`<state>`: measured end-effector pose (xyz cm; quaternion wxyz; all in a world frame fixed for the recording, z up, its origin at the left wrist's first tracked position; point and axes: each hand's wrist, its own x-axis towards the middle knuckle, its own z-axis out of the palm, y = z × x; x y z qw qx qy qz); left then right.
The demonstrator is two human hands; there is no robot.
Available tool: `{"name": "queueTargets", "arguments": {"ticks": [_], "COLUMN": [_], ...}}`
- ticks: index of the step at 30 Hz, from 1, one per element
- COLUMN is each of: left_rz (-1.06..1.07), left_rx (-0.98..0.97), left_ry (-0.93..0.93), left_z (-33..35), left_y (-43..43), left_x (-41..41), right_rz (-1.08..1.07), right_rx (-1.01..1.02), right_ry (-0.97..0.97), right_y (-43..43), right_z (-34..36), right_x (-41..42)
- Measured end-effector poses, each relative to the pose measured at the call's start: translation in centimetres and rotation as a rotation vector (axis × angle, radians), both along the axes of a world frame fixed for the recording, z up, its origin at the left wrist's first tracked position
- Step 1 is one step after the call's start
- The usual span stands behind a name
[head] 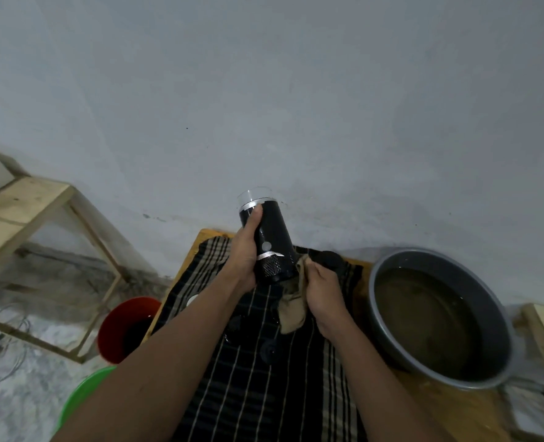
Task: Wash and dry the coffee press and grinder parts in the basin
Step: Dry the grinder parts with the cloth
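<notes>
Over striped cloth (pixel 248 409), left hand (pixel 243 260) grips black grinder (pixel 275 228).

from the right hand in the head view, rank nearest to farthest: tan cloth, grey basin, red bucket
1. tan cloth: gripped in the right hand itself.
2. grey basin: just to the hand's right, on the table.
3. red bucket: down on the floor, off the table's left side.

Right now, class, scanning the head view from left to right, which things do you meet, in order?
wooden frame → red bucket → black grinder → tan cloth → grey basin holding murky water
</notes>
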<state>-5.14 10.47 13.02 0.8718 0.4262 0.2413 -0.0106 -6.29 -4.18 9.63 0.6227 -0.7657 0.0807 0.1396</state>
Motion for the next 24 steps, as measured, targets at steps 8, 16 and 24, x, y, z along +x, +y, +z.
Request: {"name": "queueTargets", "arguments": {"ticks": [8,16,24], "left_rz": [-0.192,-0.180,-0.268], "left_rx": [0.013,0.147,-0.023], "left_ry": [0.030,0.026,0.051], "left_z": [0.9,1.5,1.0], "left_y": [-0.6,-0.5,-0.9], "left_x": [-1.1,-1.2,-1.4], "right_rz": [0.175,0.016,0.171], "right_rx": [-0.150,0.163,0.032], "right_ry": [-0.435,0.116,-0.366], "right_y": [2.5,1.4,2.3], "right_z": [5.3,2.9,5.1], "right_x": [2.5,2.4,2.8]}}
